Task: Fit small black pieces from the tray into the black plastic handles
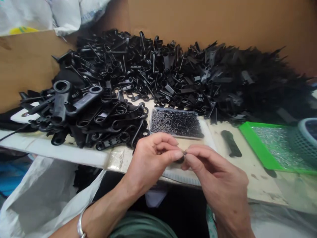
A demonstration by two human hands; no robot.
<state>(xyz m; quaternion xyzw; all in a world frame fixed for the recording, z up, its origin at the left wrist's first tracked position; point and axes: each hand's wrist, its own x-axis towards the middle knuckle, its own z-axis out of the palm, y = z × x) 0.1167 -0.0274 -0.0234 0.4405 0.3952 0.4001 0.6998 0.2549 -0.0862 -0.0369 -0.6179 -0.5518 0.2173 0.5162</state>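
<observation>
Left hand [148, 158] and right hand [223, 178] pinch 1 small dark piece [181, 160], fingertips nearly meeting — support it evenly from 2 sides.

Two hands: one left hand [146, 163], one right hand [221, 177]. One bracelet [80, 224]. One clear box [177, 136], one green tray [255, 145], one basket [305, 137] far right. One flat dark piece [231, 144] between box and tray. Heaped black parts [60, 104]: too many to count.
</observation>
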